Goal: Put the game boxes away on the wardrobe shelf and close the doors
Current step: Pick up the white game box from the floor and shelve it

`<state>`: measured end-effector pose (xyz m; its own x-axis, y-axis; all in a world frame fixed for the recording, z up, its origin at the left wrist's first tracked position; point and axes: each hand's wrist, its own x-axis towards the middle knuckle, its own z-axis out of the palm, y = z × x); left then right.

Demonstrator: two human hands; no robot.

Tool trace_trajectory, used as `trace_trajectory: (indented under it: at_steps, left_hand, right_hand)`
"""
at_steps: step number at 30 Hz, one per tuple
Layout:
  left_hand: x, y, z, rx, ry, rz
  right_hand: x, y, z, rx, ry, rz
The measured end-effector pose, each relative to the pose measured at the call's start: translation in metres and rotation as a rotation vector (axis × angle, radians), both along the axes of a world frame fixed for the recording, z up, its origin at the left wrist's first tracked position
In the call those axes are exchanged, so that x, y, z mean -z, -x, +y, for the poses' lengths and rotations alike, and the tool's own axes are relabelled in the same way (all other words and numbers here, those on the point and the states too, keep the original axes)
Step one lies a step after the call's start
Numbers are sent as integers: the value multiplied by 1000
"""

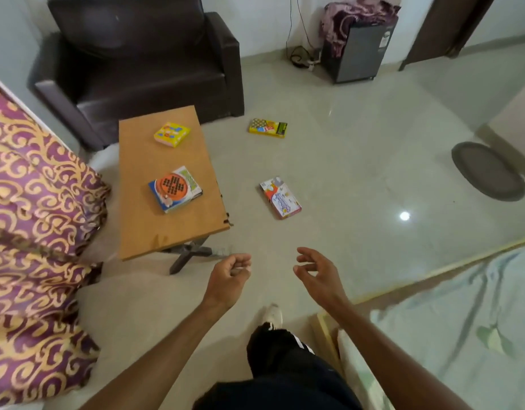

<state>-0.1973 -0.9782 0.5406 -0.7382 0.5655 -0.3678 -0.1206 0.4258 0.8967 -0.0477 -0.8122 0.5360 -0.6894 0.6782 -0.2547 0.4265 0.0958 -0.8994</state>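
Several game boxes lie about. A small yellow box (172, 134) and a blue box with an orange disc (175, 189) rest on the low wooden table (143, 226). On the floor lie a yellow box (268, 127) near the armchair and a white and red box (280, 197) closer to me. My left hand (230, 278) hangs above the floor just past the table's near corner, fingers loosely curled and empty. My right hand (316, 272) is beside it, fingers spread, holding nothing. No wardrobe is in sight.
A dark armchair (143, 60) stands behind the table. Purple and gold cushions (33, 232) fill the left side. A bed with a pale sheet (462, 321) is at the right. A small fridge (358, 48), an oval mat (488, 171) and a dark door (450, 25) lie beyond.
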Motion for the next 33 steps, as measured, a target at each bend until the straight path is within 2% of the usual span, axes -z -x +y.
trace_trajectory:
  at_steps: [9,15,20,24,27,33]
  left_hand:
    - [3,184,184,-55,14,-8]
    - [52,294,307,-58,60,-27]
    - [122,378,405,-68,217,-104]
    - [204,420,469,-92,380,-235]
    - [293,443,511,-35,475,-313]
    - [545,456,571,-186,652,-446]
  right_hand:
    - [-9,193,197,-107,-46,-90]
    - [24,310,326,-181,-86,-199]
    - [86,403,428,-236,-27,-357]
    - [180,467,497,-325,32,-492]
    - [283,503,534,-368,77,-589]
    - [555,540,584,-661,46,-771]
